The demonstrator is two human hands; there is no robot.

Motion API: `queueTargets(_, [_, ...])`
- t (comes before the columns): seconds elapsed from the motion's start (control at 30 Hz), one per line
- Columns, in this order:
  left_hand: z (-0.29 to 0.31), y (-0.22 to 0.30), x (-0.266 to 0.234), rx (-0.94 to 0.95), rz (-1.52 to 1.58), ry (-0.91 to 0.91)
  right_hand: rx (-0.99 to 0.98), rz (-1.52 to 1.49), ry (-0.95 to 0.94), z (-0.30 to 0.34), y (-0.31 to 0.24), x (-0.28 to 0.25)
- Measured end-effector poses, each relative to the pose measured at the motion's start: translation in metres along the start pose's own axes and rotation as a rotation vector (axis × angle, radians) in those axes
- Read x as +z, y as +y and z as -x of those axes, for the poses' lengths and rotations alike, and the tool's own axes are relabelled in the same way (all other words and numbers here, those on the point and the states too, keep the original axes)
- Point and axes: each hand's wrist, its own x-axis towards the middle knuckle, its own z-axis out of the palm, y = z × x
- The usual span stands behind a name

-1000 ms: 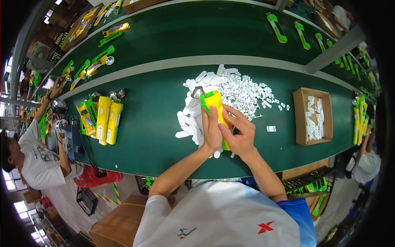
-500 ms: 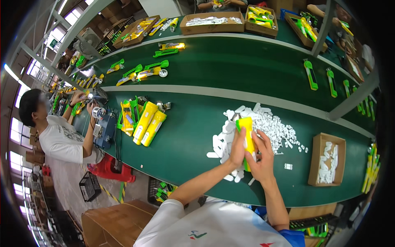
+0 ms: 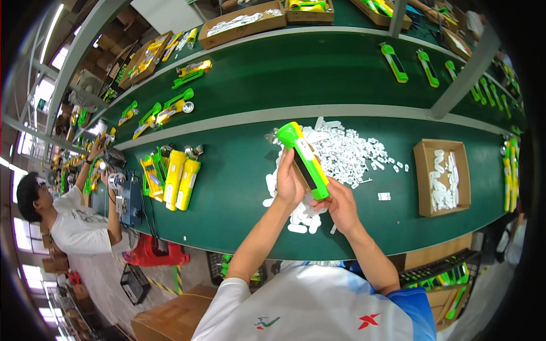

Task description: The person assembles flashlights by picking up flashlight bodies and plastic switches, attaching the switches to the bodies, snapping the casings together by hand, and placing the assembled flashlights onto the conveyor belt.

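Note:
A green and yellow flashlight (image 3: 304, 161) is held tilted over the green table, its dark panel side facing up. My left hand (image 3: 289, 181) is closed round its left side, below the head. At the lower end, my right hand (image 3: 339, 206) grips the tail with bent fingers. Behind and under the flashlight spreads a heap of small white plastic parts (image 3: 347, 150), with larger oval white pieces (image 3: 306, 220) nearer to me. A small white part (image 3: 384, 196) lies alone, right of my right hand.
An open cardboard box (image 3: 422, 176) of white parts stands to the right. Yellow flashlights (image 3: 185, 184) lie at the left, near a blue device (image 3: 129, 199) where a co-worker (image 3: 74, 219) sits. Beyond a grey rail (image 3: 239, 121), a green belt (image 3: 296, 74) carries several flashlights.
The flashlight has been turned over, from its yellow side to its green side with the dark panel. My right hand has shifted to its lower end. The whole view has swung somewhat.

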Motion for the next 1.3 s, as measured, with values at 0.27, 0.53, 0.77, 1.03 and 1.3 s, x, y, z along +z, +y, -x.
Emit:
queueTargets(0.27, [-0.060,-0.003,0.008,-0.167,-0.327,0.125,0.012,0.220,0.019,0.012,-0.019,-0.019])
queueTargets(0.53, [-0.290,-0.037,0.076,0.104,-0.960,0.112,-0.205,0.553,0.247,0.050,-0.047,-0.069])
queueTargets(0.77, [-0.432,-0.086,0.044,0.188,-1.458,-0.007,-0.378,0.784,0.550,0.064,-0.033,-0.107])
queueTargets(1.03, [-0.399,-0.060,0.036,0.332,-1.628,0.140,-0.329,0.717,0.520,0.056,-0.014,-0.112])
queueTargets(1.3, [-0.312,0.081,-0.048,0.353,-2.042,0.082,-0.330,0.767,0.517,0.054,-0.010,-0.113])
